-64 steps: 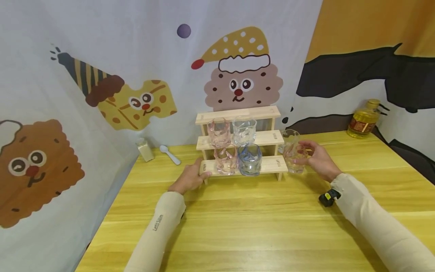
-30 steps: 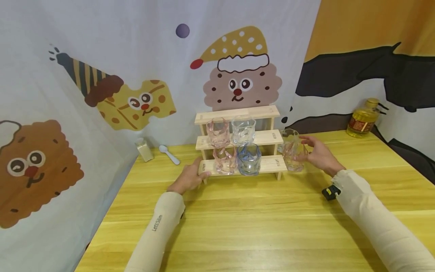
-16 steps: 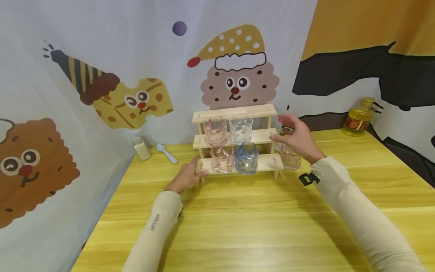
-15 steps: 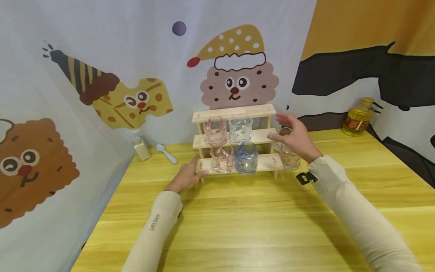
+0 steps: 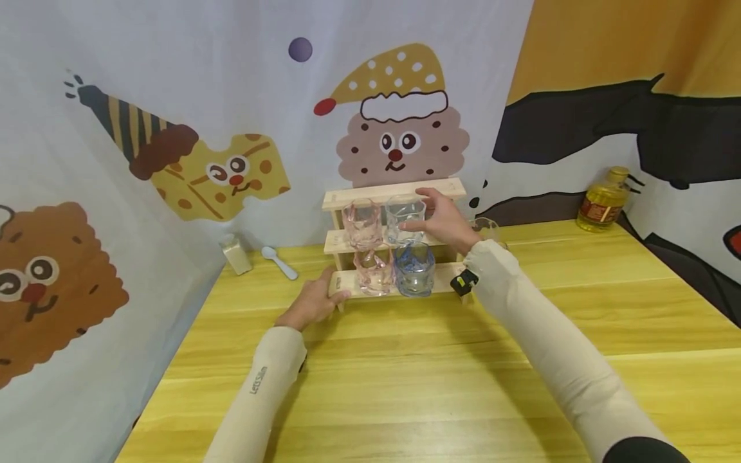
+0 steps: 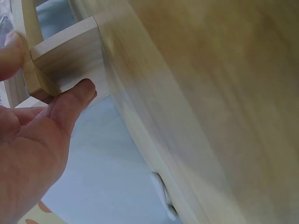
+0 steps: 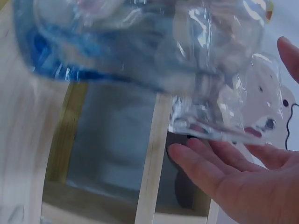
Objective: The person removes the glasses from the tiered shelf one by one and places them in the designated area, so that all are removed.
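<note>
My left hand (image 5: 312,301) grips the left end of a three-tier wooden rack (image 5: 341,281); in the left wrist view its thumb lies over the board and its fingers reach underneath. On the middle tier stand a pink glass (image 5: 362,226) and a clear glass (image 5: 399,212). My right hand (image 5: 447,222) reaches to that clear glass from the right, thumb and fingers spread about it. In the right wrist view the fingers (image 7: 201,168) lie close along the glass's side, not curled round it. Another pink glass (image 5: 373,273) and a blue glass (image 5: 414,273) stand on the bottom tier.
Right of the rack, a clear glass (image 5: 485,226) shows partly behind the right forearm. An oil bottle (image 5: 602,199) stands at the back right. A small jar (image 5: 236,254) and a light-blue spoon (image 5: 279,262) lie near the back left. A printed cloth hangs behind the table (image 5: 370,386).
My right hand has left the glasses beside the rack and moved left to the clear glass on the middle tier. My left hand keeps its grip on the rack.
</note>
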Tool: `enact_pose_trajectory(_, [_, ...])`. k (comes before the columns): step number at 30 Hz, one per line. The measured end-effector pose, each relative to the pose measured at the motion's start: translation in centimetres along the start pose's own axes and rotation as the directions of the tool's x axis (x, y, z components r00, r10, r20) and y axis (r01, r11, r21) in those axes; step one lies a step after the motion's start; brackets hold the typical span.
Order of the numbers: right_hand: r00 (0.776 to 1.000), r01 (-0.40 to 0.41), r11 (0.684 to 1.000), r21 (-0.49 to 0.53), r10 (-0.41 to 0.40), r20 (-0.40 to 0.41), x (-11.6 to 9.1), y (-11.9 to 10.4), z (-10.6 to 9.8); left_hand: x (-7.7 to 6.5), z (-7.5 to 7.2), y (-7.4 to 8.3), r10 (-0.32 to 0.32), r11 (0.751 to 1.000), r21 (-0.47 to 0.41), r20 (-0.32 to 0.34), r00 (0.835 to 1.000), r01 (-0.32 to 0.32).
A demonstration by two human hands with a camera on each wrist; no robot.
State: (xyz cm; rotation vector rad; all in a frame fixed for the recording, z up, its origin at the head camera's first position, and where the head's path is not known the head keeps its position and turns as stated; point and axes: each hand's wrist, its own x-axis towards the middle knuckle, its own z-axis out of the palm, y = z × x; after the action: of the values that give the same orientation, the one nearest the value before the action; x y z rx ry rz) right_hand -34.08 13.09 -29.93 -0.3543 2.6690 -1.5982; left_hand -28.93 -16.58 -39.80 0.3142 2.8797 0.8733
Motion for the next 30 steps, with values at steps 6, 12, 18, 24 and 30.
enact_pose_trajectory(6, [0.999, -0.011, 1.0, 0.002, 0.011, -0.043, 0.5, -0.5, 1.1, 0.0, -0.1, 0.1, 0.017, 1.0, 0.008, -0.005, 1.0, -0.017])
enact_pose_trajectory(12, [0.995, -0.044, 0.999, -0.019, 0.042, -0.092, 0.8, -1.0, 1.8, -0.2, -0.2, 0.2, -0.011, 1.0, 0.018, -0.008, 1.0, 0.011])
enact_pose_trajectory(18, [0.988, -0.07, 0.997, -0.015, 0.067, -0.141, 0.8, -1.4, 2.1, -0.2, -0.2, 0.1, -0.012, 1.0, 0.006, -0.001, 1.0, 0.012])
enact_pose_trajectory(24, [0.982, -0.051, 0.998, -0.028, 0.046, -0.181, 0.7, -1.2, 2.2, 0.0, -0.1, -0.1, 0.004, 1.0, 0.01, -0.015, 1.0, -0.004])
enact_pose_trajectory(30, [0.978, -0.029, 0.998, -0.049, 0.019, -0.207, 0.2, -1.2, 1.5, 0.0, 0.1, -0.3, 0.009, 1.0, 0.003, -0.02, 1.0, -0.009])
